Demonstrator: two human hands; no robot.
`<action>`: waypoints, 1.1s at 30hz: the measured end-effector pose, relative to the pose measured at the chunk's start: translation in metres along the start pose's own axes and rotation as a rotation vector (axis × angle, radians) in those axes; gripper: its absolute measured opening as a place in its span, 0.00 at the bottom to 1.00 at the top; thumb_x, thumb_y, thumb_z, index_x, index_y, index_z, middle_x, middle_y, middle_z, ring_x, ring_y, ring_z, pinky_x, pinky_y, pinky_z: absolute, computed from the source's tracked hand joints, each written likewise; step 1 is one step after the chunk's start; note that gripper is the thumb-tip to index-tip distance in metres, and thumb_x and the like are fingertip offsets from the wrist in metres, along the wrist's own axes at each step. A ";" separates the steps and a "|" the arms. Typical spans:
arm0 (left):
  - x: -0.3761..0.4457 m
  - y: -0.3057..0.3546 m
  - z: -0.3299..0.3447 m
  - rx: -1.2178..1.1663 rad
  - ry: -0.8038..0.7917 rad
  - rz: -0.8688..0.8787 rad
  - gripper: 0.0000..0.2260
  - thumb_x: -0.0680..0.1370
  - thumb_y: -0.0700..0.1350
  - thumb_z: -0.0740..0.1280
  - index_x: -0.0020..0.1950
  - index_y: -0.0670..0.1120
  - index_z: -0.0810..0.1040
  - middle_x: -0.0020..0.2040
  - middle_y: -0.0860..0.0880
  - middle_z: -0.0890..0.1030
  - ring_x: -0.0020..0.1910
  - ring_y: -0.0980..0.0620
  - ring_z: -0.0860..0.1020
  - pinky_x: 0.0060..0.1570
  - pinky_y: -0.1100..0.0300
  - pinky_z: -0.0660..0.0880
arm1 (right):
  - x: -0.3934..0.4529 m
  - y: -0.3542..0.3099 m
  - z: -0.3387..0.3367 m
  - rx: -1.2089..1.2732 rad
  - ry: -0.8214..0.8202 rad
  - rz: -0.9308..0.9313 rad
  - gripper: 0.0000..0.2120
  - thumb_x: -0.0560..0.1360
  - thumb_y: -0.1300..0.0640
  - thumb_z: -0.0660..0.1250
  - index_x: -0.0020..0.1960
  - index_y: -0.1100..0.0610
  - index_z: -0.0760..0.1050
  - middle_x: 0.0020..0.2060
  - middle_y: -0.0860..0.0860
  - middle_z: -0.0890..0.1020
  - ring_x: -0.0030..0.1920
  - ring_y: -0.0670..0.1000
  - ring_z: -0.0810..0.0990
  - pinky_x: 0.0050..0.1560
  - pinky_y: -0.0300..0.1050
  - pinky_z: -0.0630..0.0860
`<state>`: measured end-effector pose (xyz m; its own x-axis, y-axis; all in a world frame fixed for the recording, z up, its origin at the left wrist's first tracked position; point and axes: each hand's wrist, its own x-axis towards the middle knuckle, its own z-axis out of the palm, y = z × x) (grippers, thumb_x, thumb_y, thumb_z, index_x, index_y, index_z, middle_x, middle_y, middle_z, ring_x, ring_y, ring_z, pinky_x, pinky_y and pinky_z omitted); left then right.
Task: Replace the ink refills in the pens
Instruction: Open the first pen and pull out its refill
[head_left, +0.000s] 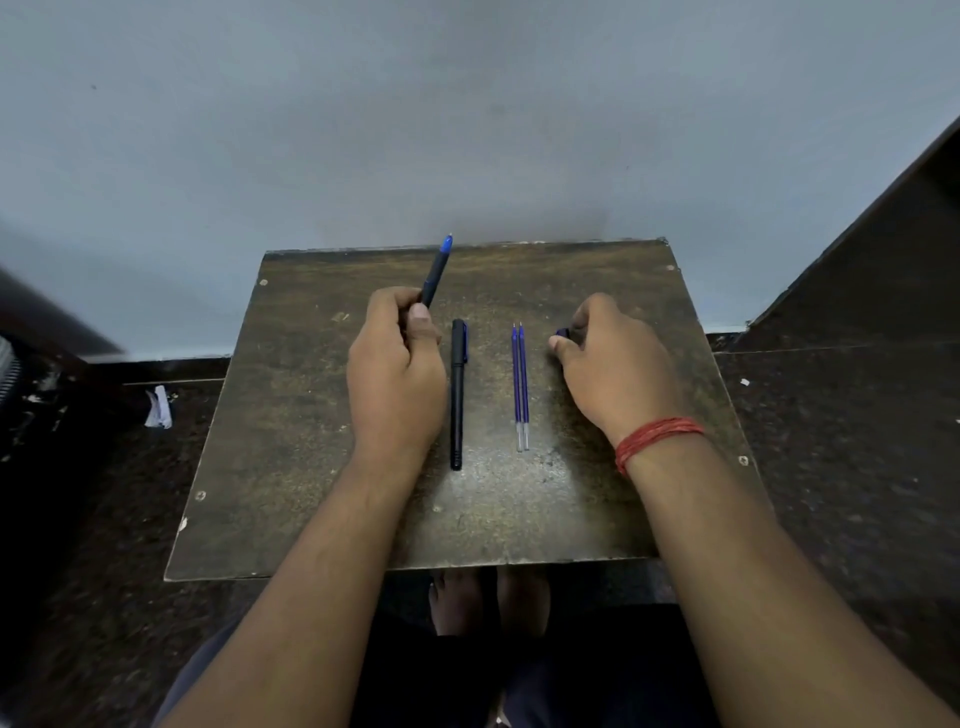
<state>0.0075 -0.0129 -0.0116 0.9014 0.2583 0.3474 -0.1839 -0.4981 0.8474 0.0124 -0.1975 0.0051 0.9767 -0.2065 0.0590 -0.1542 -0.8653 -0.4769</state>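
My left hand (395, 364) grips an uncapped dark pen with a blue tip (437, 270), its point aimed up and away from me. A second pen (457, 395), black and capped, lies lengthwise on the small brown table (291, 415) just right of that hand. Two blue ink refills (520, 387) lie side by side at the middle, tips pointing away. My right hand (613, 364) rests on the table to their right, fingers curled around a small dark blue pen cap (562, 332), mostly hidden.
The table stands against a pale blue wall. A dark floor surrounds it, with crumpled white paper (158, 408) at the left. A dark wooden edge (857, 234) rises at the right. Bare feet show under the table's near edge.
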 end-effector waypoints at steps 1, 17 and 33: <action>0.000 0.000 0.000 0.002 -0.014 0.001 0.04 0.83 0.46 0.58 0.53 0.54 0.72 0.38 0.53 0.78 0.35 0.55 0.74 0.34 0.57 0.71 | 0.000 0.000 0.000 -0.006 0.002 -0.003 0.12 0.78 0.46 0.66 0.53 0.54 0.71 0.44 0.54 0.81 0.49 0.59 0.78 0.48 0.53 0.77; -0.014 0.011 0.011 0.088 -0.299 0.298 0.04 0.81 0.51 0.61 0.54 0.56 0.74 0.38 0.57 0.80 0.35 0.54 0.78 0.33 0.50 0.75 | 0.001 -0.009 -0.008 1.267 -0.191 0.104 0.07 0.76 0.56 0.72 0.42 0.57 0.78 0.31 0.50 0.80 0.30 0.47 0.76 0.26 0.40 0.70; -0.013 0.027 0.011 0.023 -0.241 0.146 0.12 0.81 0.49 0.61 0.40 0.46 0.70 0.26 0.55 0.67 0.26 0.56 0.66 0.27 0.59 0.61 | -0.003 -0.024 -0.002 1.392 -0.075 0.185 0.09 0.77 0.60 0.70 0.38 0.59 0.76 0.29 0.50 0.77 0.28 0.45 0.74 0.27 0.38 0.69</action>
<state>-0.0044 -0.0388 0.0023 0.9339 -0.0206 0.3568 -0.3118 -0.5348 0.7854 0.0130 -0.1768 0.0178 0.9711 -0.2032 -0.1250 -0.0509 0.3353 -0.9407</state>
